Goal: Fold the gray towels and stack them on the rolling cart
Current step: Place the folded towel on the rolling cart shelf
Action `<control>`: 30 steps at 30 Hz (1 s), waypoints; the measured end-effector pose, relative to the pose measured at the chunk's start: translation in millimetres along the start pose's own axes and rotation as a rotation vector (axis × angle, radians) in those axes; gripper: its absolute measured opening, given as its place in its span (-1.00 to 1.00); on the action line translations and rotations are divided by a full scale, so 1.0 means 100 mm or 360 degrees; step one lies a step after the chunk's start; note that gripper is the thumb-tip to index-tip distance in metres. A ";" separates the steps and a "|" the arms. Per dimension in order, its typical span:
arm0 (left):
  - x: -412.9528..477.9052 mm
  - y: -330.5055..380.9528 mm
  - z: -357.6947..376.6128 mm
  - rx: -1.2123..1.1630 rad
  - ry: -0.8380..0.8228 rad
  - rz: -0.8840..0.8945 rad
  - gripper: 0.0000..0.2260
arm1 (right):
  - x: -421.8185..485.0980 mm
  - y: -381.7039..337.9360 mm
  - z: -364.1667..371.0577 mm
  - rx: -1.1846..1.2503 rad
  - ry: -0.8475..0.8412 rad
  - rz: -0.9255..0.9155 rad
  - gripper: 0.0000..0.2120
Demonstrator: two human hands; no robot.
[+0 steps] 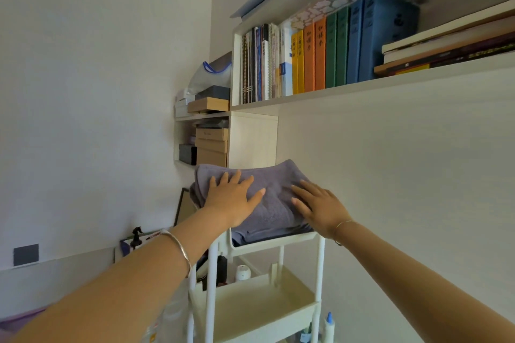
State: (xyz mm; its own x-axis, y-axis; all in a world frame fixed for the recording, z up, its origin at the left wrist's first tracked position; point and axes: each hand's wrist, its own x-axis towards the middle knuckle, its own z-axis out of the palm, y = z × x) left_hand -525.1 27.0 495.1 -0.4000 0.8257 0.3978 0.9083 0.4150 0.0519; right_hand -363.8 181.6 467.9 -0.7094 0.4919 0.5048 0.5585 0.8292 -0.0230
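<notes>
1. Grip: both of your hands were released, with the fingers straight and spread. Your left hand [231, 200] pressed flat on the left part of the gray towels [277, 198], and your right hand [320, 209] lay flat on the right part. Neither curled round anything.
2. Surface: the white rolling cart [278, 241] had tubular posts. Its top tray carried the towels, with a cream lower tray [250, 306] beneath.
3. Room: the cart stood beside a white wall [390, 161]. A shelf above held upright books [320, 58] in yellow, orange, green and blue. Cardboard boxes [211, 145] were stacked in a cubby behind the cart.
4. Towels: folded and piled, with layered edges showing at the near side. The pile was slightly rumpled and bulged past the tray's left rim.
5. Pose: both forearms reached forward, palms down. You wore a silver bangle [178, 248] on the left wrist and a thin chain [341, 224] on the right.
</notes>
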 end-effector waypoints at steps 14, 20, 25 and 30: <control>-0.72 1.64 0.69 -0.0322 -0.0033 0.0870 -0.50 | -2.58 0.74 -0.79 -0.0286 -0.0021 0.0744 -0.56; -1.56 2.61 1.07 -0.0514 -0.0359 0.1295 -0.48 | -3.98 0.72 -0.96 -0.0357 -0.0047 0.1218 -0.55; -2.46 3.36 1.21 -0.0608 -0.0514 0.1645 -0.48 | -5.29 0.44 -1.05 -0.0397 -0.0176 0.1632 -0.52; -3.35 3.85 1.27 -0.0683 -0.0659 0.1893 -0.48 | -6.59 0.09 -1.15 -0.0354 -0.0161 0.2036 -0.55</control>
State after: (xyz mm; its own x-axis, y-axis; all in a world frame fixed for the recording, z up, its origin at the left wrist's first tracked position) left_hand -57.2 -41.7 265.0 0.7212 0.6855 0.0995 0.6641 -0.7251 0.1823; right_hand 158.6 -165.7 234.0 0.3520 0.9215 0.1644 0.9103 -0.2961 -0.2892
